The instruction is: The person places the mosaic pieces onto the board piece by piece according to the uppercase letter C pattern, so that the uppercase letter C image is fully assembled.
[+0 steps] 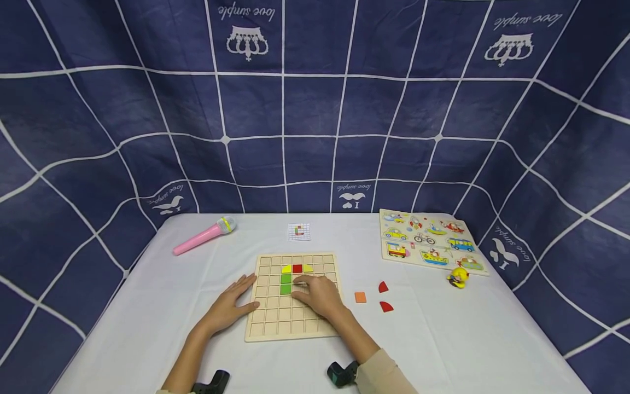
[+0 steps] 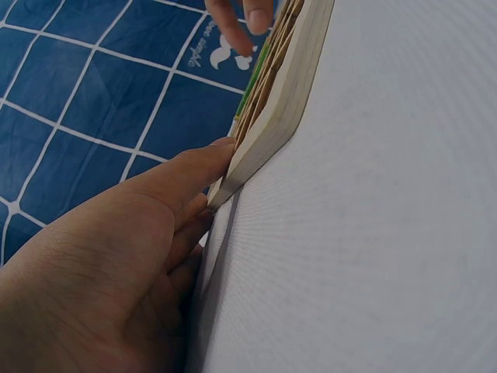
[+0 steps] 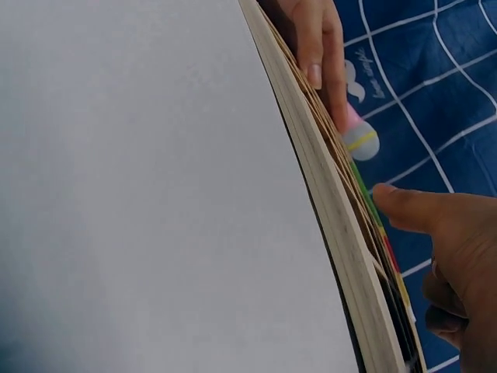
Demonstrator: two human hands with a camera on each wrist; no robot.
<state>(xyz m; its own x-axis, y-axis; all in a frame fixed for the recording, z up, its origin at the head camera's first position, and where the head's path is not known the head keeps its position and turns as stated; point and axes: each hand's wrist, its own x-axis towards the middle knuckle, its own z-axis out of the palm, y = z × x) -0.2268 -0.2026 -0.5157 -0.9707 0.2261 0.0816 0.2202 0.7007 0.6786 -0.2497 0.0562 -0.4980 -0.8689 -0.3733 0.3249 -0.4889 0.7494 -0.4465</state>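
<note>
A wooden grid board lies on the white table. In its upper part are a red square, flanked by two yellow pieces, and two green squares in a column below the left yellow one. My left hand rests at the board's left side, fingers stretched out and the thumb on the edge, as the left wrist view also shows. Over the middle of the board, my right hand has thumb and index apart, their tips beside the green squares. Nothing shows between them.
Right of the board lie an orange square and two red quarter-round pieces. A small pattern card is behind the board. Farther out are a pink toy microphone, a vehicle puzzle and a yellow figurine.
</note>
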